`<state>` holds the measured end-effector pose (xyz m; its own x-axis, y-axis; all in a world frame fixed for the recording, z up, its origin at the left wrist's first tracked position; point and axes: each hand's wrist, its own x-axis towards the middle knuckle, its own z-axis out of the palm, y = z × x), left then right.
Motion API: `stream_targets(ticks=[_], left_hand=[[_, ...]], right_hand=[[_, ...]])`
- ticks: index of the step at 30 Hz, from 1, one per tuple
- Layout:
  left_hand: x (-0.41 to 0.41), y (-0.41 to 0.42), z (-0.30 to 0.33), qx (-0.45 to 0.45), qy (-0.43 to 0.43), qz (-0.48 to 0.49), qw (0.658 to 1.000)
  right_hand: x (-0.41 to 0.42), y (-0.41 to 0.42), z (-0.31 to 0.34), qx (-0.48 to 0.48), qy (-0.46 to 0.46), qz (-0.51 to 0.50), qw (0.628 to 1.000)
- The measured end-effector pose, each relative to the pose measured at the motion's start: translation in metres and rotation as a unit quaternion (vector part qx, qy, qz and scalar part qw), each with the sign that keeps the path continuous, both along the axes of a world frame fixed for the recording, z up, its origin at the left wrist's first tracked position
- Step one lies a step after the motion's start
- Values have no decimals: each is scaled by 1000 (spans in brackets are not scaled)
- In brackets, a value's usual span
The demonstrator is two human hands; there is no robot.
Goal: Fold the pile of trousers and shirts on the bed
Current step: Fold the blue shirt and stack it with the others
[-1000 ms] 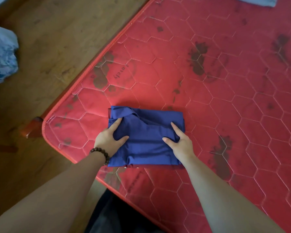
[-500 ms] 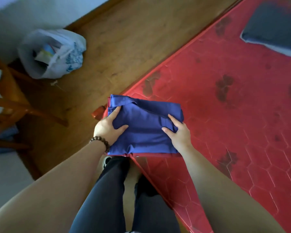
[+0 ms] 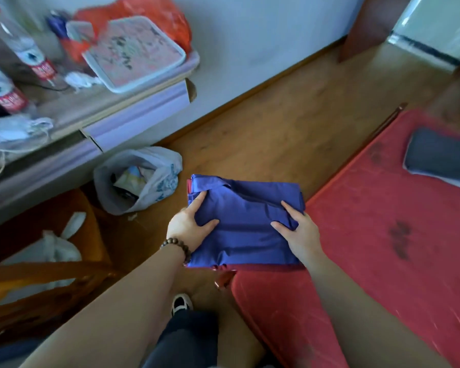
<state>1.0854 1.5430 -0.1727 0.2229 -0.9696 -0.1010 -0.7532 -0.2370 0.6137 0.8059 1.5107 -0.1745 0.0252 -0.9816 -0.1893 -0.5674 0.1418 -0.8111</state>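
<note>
Both hands, left hand [image 3: 187, 226] and right hand [image 3: 300, 235], grip a neatly folded blue shirt [image 3: 246, 223], held above the floor [image 3: 290, 123] beside the bed [image 3: 383, 235].

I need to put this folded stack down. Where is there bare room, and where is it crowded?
Free: the red quilted mattress, between the right hand and the folded dark grey garment, and the near part beside the right forearm. The wooden floor along the wall is bare too. Crowded: the cluttered desk and the floor around the white plastic bag.

Left hand [image 3: 187, 225] and right hand [image 3: 302, 232] grip folded blue garment [image 3: 243, 224].
</note>
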Motion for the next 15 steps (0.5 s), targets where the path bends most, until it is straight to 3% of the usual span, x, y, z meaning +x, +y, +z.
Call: stream_targets(ticks=[7, 15], left_hand=[[88, -79, 30, 8, -8, -73, 997], [86, -178, 25, 10, 45, -138, 989]], right_hand=[[82, -52, 21, -2, 11, -33, 999], [87, -129, 30, 8, 20, -92, 996]])
